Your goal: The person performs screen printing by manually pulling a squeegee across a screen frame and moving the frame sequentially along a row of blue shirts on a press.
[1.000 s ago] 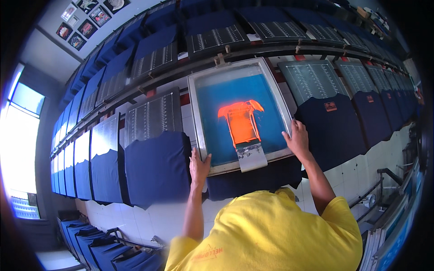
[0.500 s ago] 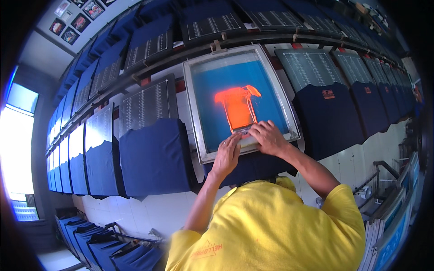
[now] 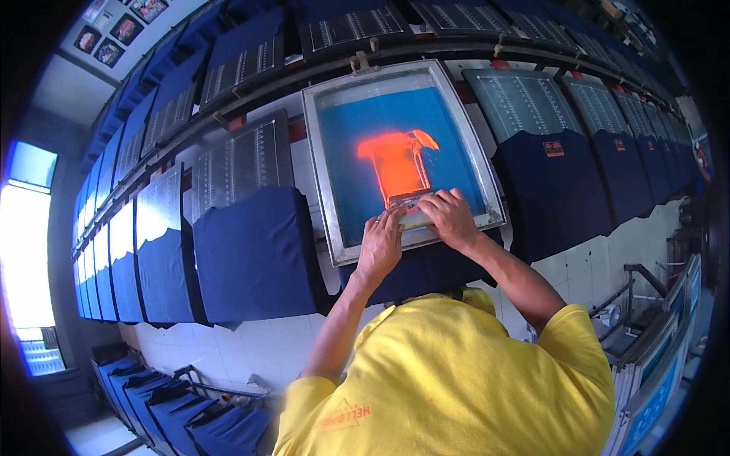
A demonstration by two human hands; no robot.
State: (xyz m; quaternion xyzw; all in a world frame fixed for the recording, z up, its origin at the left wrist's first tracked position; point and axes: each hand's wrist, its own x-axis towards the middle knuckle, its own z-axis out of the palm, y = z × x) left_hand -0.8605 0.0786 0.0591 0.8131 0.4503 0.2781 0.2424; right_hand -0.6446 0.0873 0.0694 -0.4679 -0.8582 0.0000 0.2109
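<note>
Your left hand (image 3: 380, 243) and right hand (image 3: 452, 220) pinch the squeegee (image 3: 411, 204): probably light, stiff, slick; grip both ends.

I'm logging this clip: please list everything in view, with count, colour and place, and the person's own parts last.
Printing screen: one, grey-white frame, blue mesh, centre
Ink patch: one, bright orange, on the mesh
Squeegee: one, pale, partly hidden, near end of screen
Boards: many, dark grey, in rows
Garments: many, dark blue, on the boards
Small prints: several, orange, garments at right
Wall pictures: several, multicoloured, upper left
Window: one, bright white, far left
Hanging cloths: several, dark blue, lower left
Shirt: one, yellow, worn, lower centre
Left hand: one, bare, on the squeegee
Right hand: one, bare, on the squeegee
</note>
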